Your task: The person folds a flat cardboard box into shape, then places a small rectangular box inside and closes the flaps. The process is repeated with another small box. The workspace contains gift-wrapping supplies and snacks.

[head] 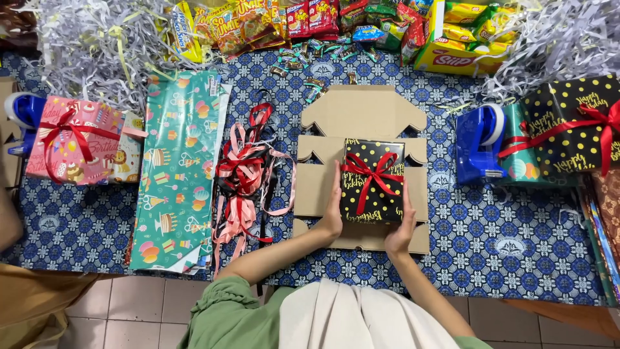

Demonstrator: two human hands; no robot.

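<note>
A small black gift box (372,182) with gold dots and a red ribbon bow sits on an unfolded brown cardboard box (361,116). My left hand (332,216) presses against the gift's left side. My right hand (402,229) holds its lower right corner. Both hands grip the gift between them. The cardboard lies flat on a blue patterned tablecloth (491,239).
A pile of red, pink and black ribbons (243,181) lies left of the cardboard, beside green wrapping paper (177,168). A pink wrapped gift (74,139) sits far left. A blue tape dispenser (478,142) and a black dotted gift (575,123) sit right. Snack packets (310,22) and shredded paper (90,39) line the back.
</note>
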